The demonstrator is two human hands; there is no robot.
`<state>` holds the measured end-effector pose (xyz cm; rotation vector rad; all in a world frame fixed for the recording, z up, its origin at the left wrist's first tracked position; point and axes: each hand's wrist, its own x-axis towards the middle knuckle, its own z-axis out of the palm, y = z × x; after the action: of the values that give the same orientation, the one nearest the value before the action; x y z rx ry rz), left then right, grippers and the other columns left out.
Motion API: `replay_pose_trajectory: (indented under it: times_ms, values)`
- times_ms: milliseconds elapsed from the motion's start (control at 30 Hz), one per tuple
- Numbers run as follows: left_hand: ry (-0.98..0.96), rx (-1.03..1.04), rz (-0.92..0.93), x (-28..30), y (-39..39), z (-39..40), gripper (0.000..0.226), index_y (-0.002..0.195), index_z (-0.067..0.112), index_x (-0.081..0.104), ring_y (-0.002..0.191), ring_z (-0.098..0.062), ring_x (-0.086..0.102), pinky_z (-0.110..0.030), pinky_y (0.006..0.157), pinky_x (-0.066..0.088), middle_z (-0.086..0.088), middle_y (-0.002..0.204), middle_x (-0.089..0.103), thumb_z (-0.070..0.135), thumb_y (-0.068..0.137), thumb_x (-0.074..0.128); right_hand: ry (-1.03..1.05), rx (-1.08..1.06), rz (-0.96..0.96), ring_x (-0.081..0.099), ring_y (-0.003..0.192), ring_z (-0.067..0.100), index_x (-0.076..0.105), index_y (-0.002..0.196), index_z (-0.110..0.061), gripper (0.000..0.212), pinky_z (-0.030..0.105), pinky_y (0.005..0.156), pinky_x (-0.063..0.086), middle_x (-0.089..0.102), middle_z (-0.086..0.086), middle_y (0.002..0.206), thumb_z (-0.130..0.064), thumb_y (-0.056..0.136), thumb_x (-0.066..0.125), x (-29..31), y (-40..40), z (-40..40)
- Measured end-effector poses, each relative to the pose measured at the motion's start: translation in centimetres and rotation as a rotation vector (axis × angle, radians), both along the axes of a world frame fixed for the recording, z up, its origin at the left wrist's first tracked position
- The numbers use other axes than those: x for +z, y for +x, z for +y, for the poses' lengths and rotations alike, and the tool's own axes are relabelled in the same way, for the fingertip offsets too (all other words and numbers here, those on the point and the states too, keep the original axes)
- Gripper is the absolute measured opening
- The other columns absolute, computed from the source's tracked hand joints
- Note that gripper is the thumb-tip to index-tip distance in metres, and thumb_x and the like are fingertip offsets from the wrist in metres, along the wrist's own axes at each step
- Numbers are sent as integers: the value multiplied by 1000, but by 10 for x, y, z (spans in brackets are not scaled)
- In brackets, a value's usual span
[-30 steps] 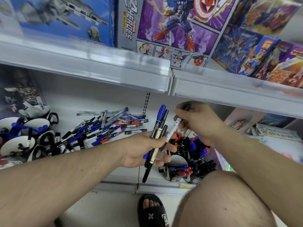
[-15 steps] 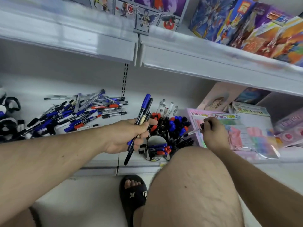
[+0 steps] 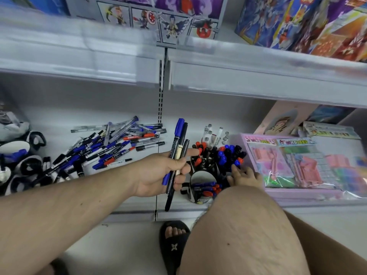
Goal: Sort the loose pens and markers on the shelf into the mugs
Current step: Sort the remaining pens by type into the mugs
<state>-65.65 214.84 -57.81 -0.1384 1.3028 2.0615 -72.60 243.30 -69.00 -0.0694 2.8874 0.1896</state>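
Note:
A heap of loose pens and markers (image 3: 111, 147) with blue, red and black caps lies on the white shelf (image 3: 59, 120) at the left. My left hand (image 3: 158, 173) grips a bunch of markers (image 3: 177, 153), blue and black ones, upright above the shelf's front. Just right of it stand black mugs (image 3: 218, 157) packed with capped markers; one mug (image 3: 202, 185) lies on its side with markers in it. My right hand (image 3: 243, 175) rests beside these mugs, partly hidden behind my knee, fingers stretched toward the markers and holding nothing that I can see.
More black-and-white mugs (image 3: 19, 159) stand at the far left of the shelf. A pink toy package (image 3: 297, 165) lies at the right. The upper shelf edge (image 3: 178, 72) overhangs, with toy boxes on it. My knee (image 3: 248, 225) and sandalled foot (image 3: 174, 245) are in front.
My right hand has come down from the white pen it held near my left hand, passed over the pink package, and now rests by the mugs without the pen. The left hand's bunch is unchanged.

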Motion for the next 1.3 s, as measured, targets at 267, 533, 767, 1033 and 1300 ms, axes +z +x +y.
replay_pose_trajectory:
  times_ms: [267, 533, 767, 1033, 1300]
  values:
    - [-9, -49, 37, 10, 6, -4, 36, 131, 23, 59, 56, -12, 41, -27, 61, 33, 1, 71, 52, 11, 99, 45, -223, 63, 131, 50, 124, 26, 56, 133, -26, 42, 39, 102, 35, 60, 2, 132, -47, 100, 40, 47, -6, -23]
    - [-129, -89, 90, 18, 16, -4, 32, 125, 17, 62, 54, -11, 36, -23, 52, 29, 2, 70, 50, 8, 102, 42, -1152, 102, -122, 57, 63, 7, 65, 103, -26, 14, 21, 63, 48, 69, -4, 82, -32, 100, 53, 202, 18, -119]
    - [-204, -121, 96, 23, 24, -12, 26, 122, 14, 61, 52, -8, 31, -21, 49, 21, 5, 67, 49, 18, 102, 44, -1335, -61, -2, 49, 60, 12, 70, 88, -15, 7, 22, 57, 42, 65, 1, 73, -12, 92, 66, 189, 14, -128]
    - [-193, 25, -34, 8, 27, -36, 31, 116, 8, 63, 55, -12, 36, -23, 49, 25, -1, 68, 52, 26, 104, 39, -906, -162, 411, 70, 75, 23, 72, 88, -14, 13, 37, 72, 57, 73, 8, 82, -15, 92, 59, 119, -6, -56]
    - [-200, 154, -10, 4, 27, -43, 32, 113, 3, 62, 66, -15, 55, -24, 56, 40, -4, 74, 68, -9, 97, 38, -604, 73, 194, 65, 107, 28, 72, 114, -6, 24, 15, 81, 37, 71, 13, 114, -6, 91, 64, 34, 0, -55]
